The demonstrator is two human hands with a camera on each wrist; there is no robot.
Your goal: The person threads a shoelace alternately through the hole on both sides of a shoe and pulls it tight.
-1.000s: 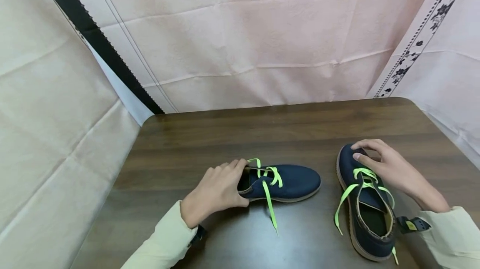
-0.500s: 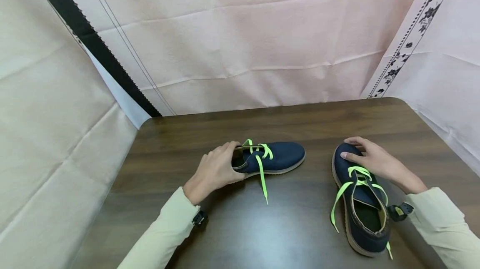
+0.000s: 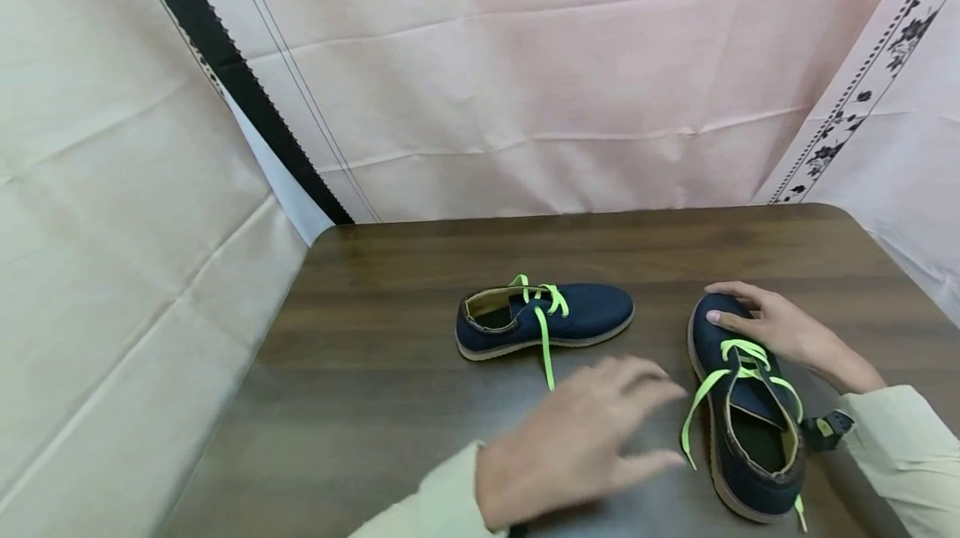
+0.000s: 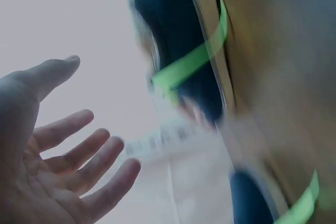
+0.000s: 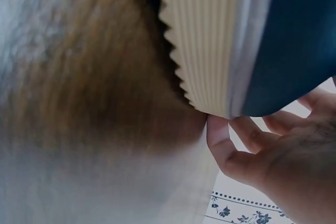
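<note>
Two navy-blue lace-up shoes with bright green laces are on the table. The left shoe (image 3: 551, 317) lies with its toe pointing right, and nothing holds it. My left hand (image 3: 581, 434) hovers between the two shoes, blurred, with its fingers spread and nothing in it. In the left wrist view that hand (image 4: 68, 145) is apart from both shoes. The right shoe (image 3: 750, 404) points its toe away from me. My right hand (image 3: 780, 325) grips its toe, thumb on top. The right wrist view shows the fingers curled at the toe beside the ribbed tan sole (image 5: 197, 40).
The dark wooden table (image 3: 360, 404) has rounded far corners. Pale cloth (image 3: 525, 87) hangs behind it and along both sides, with a black band on the left and a floral strip (image 3: 855, 113) on the right. Loose lace ends (image 3: 701, 413) trail beside the right shoe.
My left hand slid the left shoe farther back, then let it go and moved right and nearer to me. My right hand has stayed at the right shoe's toe.
</note>
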